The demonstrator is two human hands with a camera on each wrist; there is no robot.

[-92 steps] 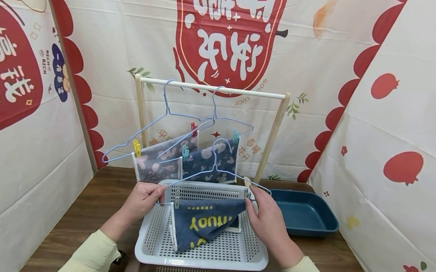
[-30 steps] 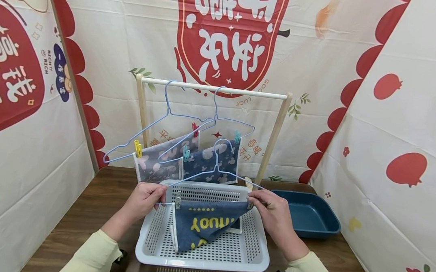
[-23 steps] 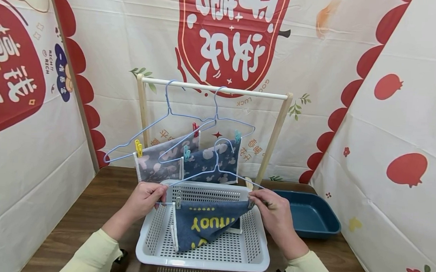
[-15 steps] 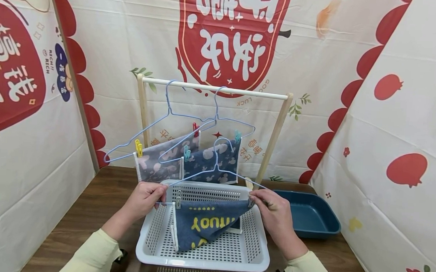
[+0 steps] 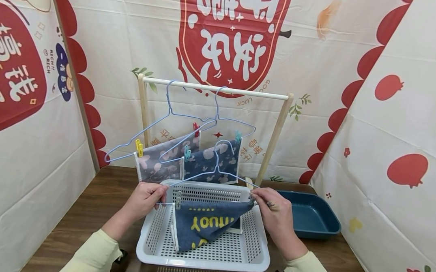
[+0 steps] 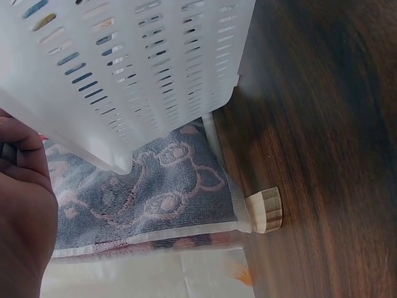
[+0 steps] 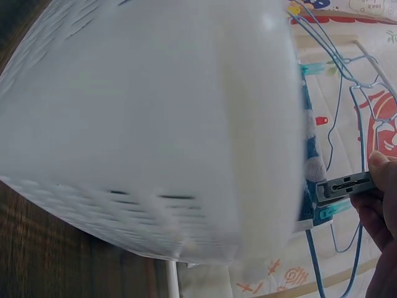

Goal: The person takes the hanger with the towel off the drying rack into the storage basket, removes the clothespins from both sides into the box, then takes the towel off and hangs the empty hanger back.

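My left hand grips the left end of a light blue wire hanger, held above the white basket. A dark blue towel with yellow lettering hangs from the hanger's lower wire, its right side sagging in folds. At its left corner sits a grey clothespin. Thumb and fingers of my right hand pinch another grey clothespin at the towel's right corner; the right wrist view shows its handle end between the fingertips. In the left wrist view, only part of the left hand shows, at the edge.
The white perforated basket stands below the towel. Behind it, a wooden rack carries two blue hangers with a grey-pink towel and a navy towel, pinned by coloured clothespins. A dark teal basin sits at right.
The right hand has turned from gripping the hanger's right side with fingers upright to pinching the clothespin from the right. Lately its fingertips shifted slightly at the clip. The left hand stays put.
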